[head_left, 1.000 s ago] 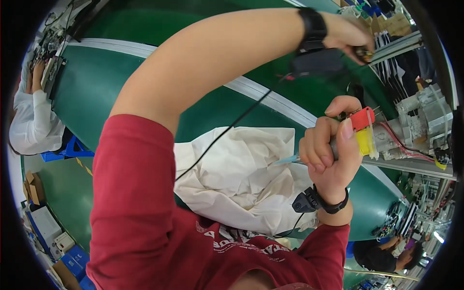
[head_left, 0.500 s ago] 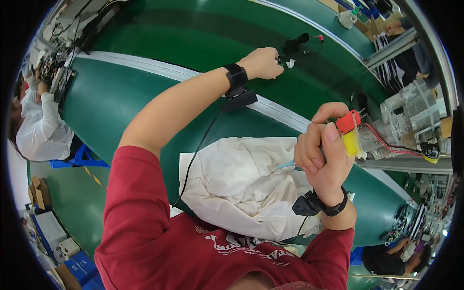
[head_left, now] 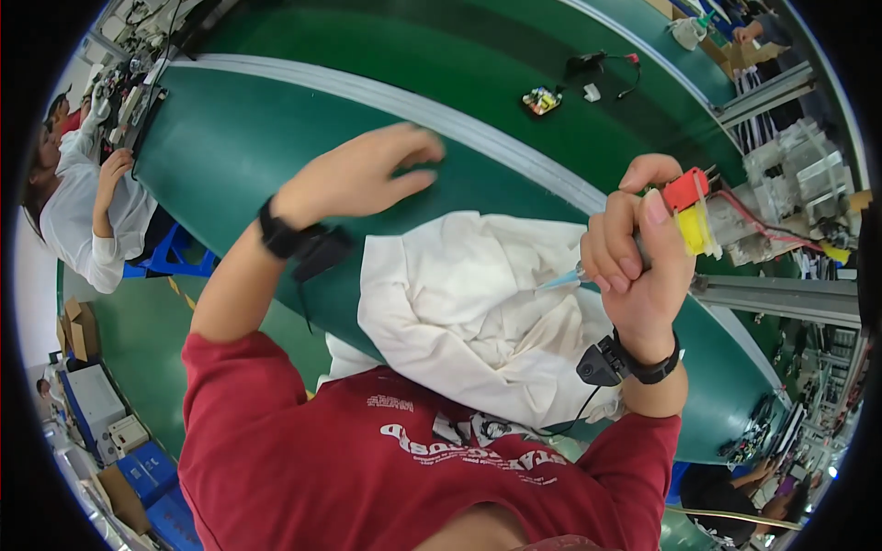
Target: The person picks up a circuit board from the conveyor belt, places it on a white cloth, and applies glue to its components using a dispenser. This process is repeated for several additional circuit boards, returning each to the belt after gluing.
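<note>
My left hand (head_left: 367, 174) hovers over the near green work surface (head_left: 230, 138), blurred, thumb and fingers apart with nothing between them. My right hand (head_left: 638, 262) is closed around a red and yellow block (head_left: 687, 188) with metal prongs on top and a clear band around it. From the bottom of that fist sticks a pale blue pointed tip (head_left: 560, 278); what it belongs to is hidden by the fingers. A small circuit board (head_left: 542, 101) with yellow and white parts lies on the green belt (head_left: 386, 55), apart from both hands.
A white cloth (head_left: 459, 285) lies crumpled before me. On the belt are a small white piece (head_left: 591, 92) and a black cable (head_left: 588, 62) with a red plug. A metal rail (head_left: 367, 90) divides the surfaces. Clear fixtures (head_left: 781, 184) with wires stand right. A co-worker (head_left: 83, 216) sits left.
My left hand has drawn back from the belt toward me and to the left, its fingers now apart. The circuit board shows on the belt. My right hand keeps its grip.
</note>
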Demonstrator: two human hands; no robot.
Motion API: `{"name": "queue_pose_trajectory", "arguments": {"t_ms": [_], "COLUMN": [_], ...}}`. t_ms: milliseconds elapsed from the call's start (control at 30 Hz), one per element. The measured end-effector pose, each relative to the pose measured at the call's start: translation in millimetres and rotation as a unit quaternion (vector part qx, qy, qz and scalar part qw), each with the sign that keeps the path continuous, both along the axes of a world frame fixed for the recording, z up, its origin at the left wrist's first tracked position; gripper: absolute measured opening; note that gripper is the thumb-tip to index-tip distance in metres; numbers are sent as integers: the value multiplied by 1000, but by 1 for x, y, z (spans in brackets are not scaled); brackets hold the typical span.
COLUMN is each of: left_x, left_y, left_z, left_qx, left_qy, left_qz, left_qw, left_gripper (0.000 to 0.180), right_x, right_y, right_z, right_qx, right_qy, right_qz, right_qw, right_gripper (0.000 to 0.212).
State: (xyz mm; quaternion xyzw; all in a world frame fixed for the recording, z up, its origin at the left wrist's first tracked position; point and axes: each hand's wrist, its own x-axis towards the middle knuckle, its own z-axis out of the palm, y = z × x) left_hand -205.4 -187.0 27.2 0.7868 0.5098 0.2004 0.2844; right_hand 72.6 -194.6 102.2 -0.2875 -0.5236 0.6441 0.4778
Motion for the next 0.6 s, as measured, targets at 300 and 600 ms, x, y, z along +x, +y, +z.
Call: {"name": "queue_pose_trajectory", "arguments": {"t_ms": [300,600], "left_x": [-6,53], "left_y": [-134,-136], "left_z": [-25,-30], "left_qx": [17,-87], "left_qy": [15,-493], "left_qz": [175,132], "left_qw": [984,855], "left_gripper": [32,9], "right_x": [-6,-13], "right_y": [-26,-32], "right_z": [7,7], "right_qx": [-15,-13], "right_qy": [72,65], "right_qz": [136,93], "right_qw": [988,994], "right_gripper": [26,18]}}
